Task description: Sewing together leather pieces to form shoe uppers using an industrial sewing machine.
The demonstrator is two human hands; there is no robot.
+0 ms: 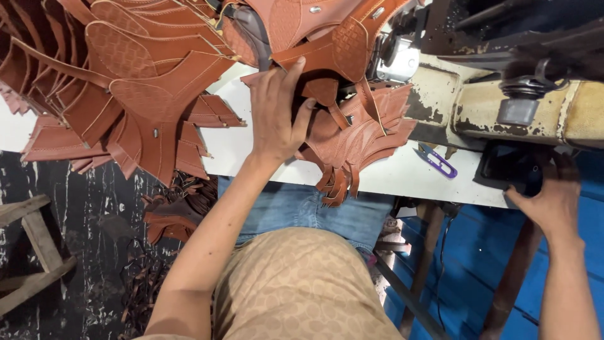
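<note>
Workshop, dark marbled floor, blue boards at right. White desk (402,173) heaped with cut brown leather pieces (132,94). Old cream sewing machine (503,107) at the far edge; purple thread snips (437,160) lie near it. Left hand (277,116), fingers spread, presses flat on a leather piece (340,50) at the machine's needle end, not closed round it. Right hand (550,195) rests at the desk's right edge beside a dark tray (503,167); grip cannot be told. Judged: piece being positioned for stitching; next calls for steady alignment under the needle.
</note>
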